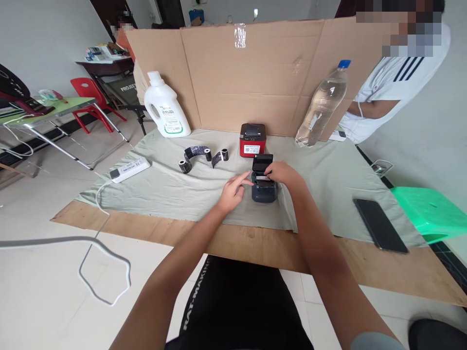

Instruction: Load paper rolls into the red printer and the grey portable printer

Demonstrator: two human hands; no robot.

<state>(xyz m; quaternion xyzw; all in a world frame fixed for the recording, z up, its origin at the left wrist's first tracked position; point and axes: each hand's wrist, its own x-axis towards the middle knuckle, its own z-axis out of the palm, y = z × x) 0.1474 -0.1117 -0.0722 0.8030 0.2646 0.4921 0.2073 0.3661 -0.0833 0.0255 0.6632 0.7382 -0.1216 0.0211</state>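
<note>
A small dark label printer point(264, 192) sits on the grey-green cloth with its lid point(263, 162) raised. Something pale shows inside its compartment. My left hand point(232, 192) is at the printer's left side, fingers stretched out and apart, the tips close to or touching the casing. From the right, my right hand point(282, 173) reaches to the compartment's edge below the lid. Its fingers are curled together there, and whatever they grip is too small to make out. Just behind stands a red and black box-shaped device point(252, 141) with a white label on its front.
Dark ribbon rolls point(197, 151) lie left of the printer. Against the cardboard screen point(251, 78) lean a white jug point(167, 108) and a clear bottle point(323, 109). A power strip point(130, 169) lies left, a black phone point(380, 225) right. Another person stands behind the screen's right end.
</note>
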